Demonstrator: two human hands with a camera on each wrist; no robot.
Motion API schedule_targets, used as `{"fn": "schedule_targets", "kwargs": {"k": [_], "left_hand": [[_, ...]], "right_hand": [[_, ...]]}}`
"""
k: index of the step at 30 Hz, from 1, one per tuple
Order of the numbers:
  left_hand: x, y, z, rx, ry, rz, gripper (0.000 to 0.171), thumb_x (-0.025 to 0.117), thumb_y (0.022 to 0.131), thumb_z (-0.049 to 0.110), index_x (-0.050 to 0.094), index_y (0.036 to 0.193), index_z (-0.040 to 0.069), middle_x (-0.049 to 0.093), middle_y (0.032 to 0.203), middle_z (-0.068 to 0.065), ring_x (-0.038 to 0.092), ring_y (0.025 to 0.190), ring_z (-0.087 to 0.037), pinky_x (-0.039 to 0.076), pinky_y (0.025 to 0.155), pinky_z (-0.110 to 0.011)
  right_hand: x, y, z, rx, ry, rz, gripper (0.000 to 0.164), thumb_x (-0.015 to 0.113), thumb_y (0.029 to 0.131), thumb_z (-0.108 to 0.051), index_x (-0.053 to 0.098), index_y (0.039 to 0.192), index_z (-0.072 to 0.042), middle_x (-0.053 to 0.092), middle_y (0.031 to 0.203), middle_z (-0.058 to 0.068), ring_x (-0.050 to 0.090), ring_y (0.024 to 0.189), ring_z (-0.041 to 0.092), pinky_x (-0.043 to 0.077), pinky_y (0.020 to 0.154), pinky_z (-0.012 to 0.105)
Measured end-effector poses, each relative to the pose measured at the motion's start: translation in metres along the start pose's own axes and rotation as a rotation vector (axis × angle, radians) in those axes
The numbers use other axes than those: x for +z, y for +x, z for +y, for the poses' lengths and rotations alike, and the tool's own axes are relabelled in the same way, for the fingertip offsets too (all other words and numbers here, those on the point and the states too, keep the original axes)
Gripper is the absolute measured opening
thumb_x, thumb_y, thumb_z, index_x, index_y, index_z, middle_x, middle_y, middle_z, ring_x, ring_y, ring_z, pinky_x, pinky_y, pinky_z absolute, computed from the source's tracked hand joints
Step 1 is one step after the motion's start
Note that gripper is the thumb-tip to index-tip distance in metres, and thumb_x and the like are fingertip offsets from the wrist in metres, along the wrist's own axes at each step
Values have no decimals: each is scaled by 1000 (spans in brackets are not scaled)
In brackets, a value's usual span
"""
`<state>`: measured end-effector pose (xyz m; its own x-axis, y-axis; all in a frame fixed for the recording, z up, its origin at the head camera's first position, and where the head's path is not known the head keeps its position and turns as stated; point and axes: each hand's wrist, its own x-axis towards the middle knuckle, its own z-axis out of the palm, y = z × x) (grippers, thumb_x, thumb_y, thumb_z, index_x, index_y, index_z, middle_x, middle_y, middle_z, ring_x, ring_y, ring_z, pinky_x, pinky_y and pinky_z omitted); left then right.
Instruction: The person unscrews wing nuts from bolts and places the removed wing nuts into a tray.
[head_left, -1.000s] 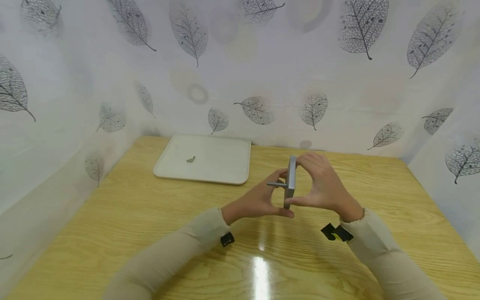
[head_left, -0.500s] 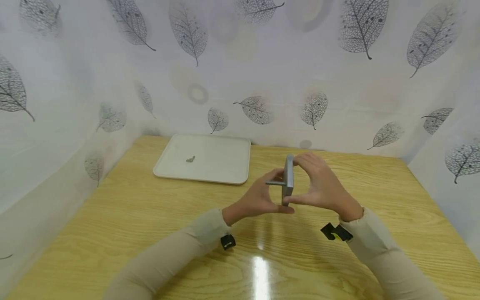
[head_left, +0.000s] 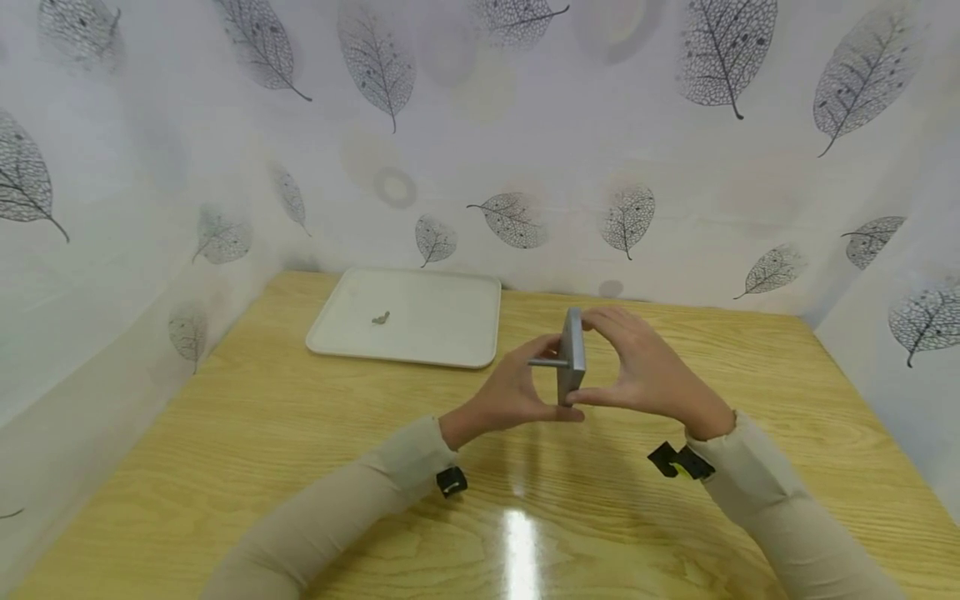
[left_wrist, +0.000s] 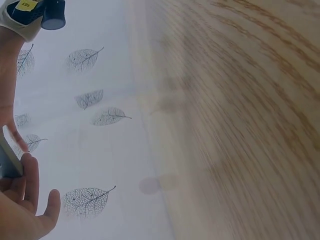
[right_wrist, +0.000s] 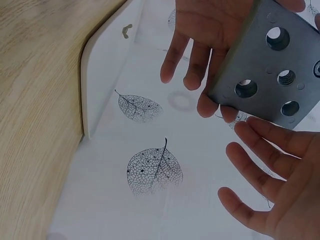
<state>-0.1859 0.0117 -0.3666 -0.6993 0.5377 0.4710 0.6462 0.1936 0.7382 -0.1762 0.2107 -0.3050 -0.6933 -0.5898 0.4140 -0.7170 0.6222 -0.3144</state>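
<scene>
Above the table, both hands hold a flat grey metal plate [head_left: 572,354] edge-on to the head view. A thin rod [head_left: 546,362] sticks out of its left face. In the right wrist view the plate [right_wrist: 262,70] shows several round holes, one of them threaded. The left hand [head_left: 517,392] grips from the left, its thumb under the lower edge and its fingers partly hidden behind the plate. The right hand [head_left: 645,367] spans the plate from the right, fingertips at the upper edge and thumb at the lower. In the left wrist view, only a corner of the plate [left_wrist: 9,161] shows.
A white tray [head_left: 450,321] lies at the back left of the wooden table [head_left: 262,442], with a small greenish-grey piece [head_left: 381,318] on it. A leaf-patterned white cloth [head_left: 337,183] stands behind and at the sides. Black straps [head_left: 452,481] sit at the wrists.
The plate and both hands have shifted slightly left and up, and the plate has turned a little, showing more of its edge. Both hands keep their hold. The tray has not moved.
</scene>
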Motion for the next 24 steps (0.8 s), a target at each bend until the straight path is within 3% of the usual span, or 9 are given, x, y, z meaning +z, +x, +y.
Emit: {"fn": "schedule_targets", "kwargs": {"k": [7, 12, 17, 24], "left_hand": [[-5, -2, -3, -37, 58, 35, 81, 86, 65, 22, 45, 133, 5, 59, 121, -7, 58, 110, -19, 47, 98, -32], [-11, -4, -3, -77, 117, 11, 85, 85, 65, 26, 43, 136, 4, 58, 125, -8, 58, 113, -20, 47, 98, -35], [-14, -6, -3, -121, 208, -27, 86, 84, 65, 36, 44, 136, 8, 58, 127, -4, 58, 112, -17, 48, 96, -35], [-18, -6, -5, -111, 394, -15, 87, 84, 60, 47, 51, 131, 9, 65, 115, 0, 61, 97, -14, 50, 82, -27]], "right_hand": [[-4, -2, -2, 49, 70, -35, 78, 83, 68, -31, 47, 134, -8, 56, 125, 9, 52, 114, 29, 40, 95, 54], [-6, -2, -2, 48, 111, -28, 85, 81, 71, -24, 38, 143, -13, 58, 123, 9, 53, 115, 28, 41, 96, 53], [-5, -3, 0, 40, 151, -37, 81, 80, 73, -21, 39, 142, -11, 62, 120, 7, 58, 111, 26, 45, 93, 50], [1, -7, 4, 125, 371, -116, 79, 74, 79, -12, 32, 146, -9, 65, 119, 13, 65, 105, 16, 51, 91, 44]]}}
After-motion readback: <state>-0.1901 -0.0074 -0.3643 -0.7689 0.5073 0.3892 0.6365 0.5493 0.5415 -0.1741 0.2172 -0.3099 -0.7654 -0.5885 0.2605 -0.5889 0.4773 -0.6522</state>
